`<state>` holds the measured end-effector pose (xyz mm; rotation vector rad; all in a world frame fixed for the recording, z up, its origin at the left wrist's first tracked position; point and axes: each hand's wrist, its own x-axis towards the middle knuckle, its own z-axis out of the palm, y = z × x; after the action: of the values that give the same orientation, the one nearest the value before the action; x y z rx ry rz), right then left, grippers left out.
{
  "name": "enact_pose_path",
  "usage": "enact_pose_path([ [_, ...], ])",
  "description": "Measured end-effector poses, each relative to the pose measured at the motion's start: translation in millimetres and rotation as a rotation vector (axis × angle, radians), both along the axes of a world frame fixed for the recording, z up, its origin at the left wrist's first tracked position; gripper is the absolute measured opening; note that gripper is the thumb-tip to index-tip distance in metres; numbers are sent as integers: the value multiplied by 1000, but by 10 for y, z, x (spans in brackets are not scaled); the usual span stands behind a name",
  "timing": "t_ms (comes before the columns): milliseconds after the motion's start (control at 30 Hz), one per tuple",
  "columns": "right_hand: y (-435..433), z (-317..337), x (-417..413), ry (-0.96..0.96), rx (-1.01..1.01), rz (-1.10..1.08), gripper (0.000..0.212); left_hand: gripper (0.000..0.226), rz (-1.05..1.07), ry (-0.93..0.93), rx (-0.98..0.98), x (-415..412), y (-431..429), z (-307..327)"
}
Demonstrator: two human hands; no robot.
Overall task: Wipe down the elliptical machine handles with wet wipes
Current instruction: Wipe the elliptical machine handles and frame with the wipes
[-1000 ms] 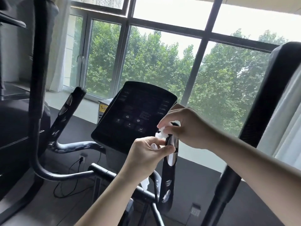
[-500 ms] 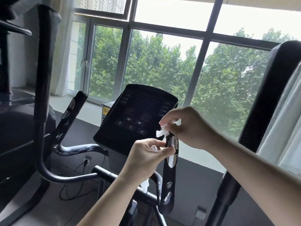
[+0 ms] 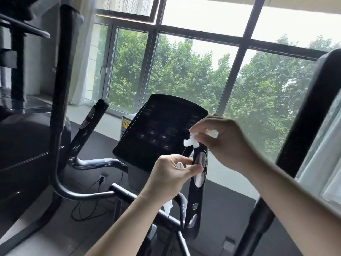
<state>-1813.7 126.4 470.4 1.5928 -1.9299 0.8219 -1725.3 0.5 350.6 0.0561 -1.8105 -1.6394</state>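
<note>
Wiping step: the right hand (image 3: 227,143) pinched a bunched white wet wipe (image 3: 191,141) against the top of the inner right handle (image 3: 197,185).
Right hand: fingers closed together on the wipe, which touched the handle's tip just above its oval metal sensor plate (image 3: 200,160).
Left hand (image 3: 173,178): fingers closed around a second bit of white wipe (image 3: 179,165), thumb resting against the handle's side beside the plate; a white strip (image 3: 168,206) hung below the wrist, and I could not tell whether it belonged to that same piece.
Risk, coverage: the wipe was balled small, so it likely touched only a narrow patch and could leave the handle's back untouched.
Risk, moisture: squeezing wet cloth by the sensor plates and near the console (image 3: 160,130) could send drips onto electronics.
Risk, slipping: a loose pinch might drop the wipe to the floor (image 3: 48,235).
Remaining work: the inner left handle (image 3: 92,117) and the tall outer bars (image 3: 60,100) looked unattended at that point.
Surface: glossy black handles with bright streaks, possibly wet film or glare.
Room: large dark-framed windows (image 3: 193,39) with green trees outside, a cable (image 3: 83,209) on the floor.
</note>
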Motion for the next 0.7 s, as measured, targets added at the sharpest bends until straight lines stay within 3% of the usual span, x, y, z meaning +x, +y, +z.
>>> enact_pose_path([
  [100,49,-157,-78,45,11,-2,17,23,18,5,-9,17,16,6],
  [333,230,-652,-128,-60,-354,48,13,16,94,50,-41,61,112,10],
  [533,413,-767,-174,-295,-314,-71,20,20,138,32,-23,135,156,-18],
  [700,202,-674,-23,-171,-425,18,11,32,147,-43,0,145,188,24],
])
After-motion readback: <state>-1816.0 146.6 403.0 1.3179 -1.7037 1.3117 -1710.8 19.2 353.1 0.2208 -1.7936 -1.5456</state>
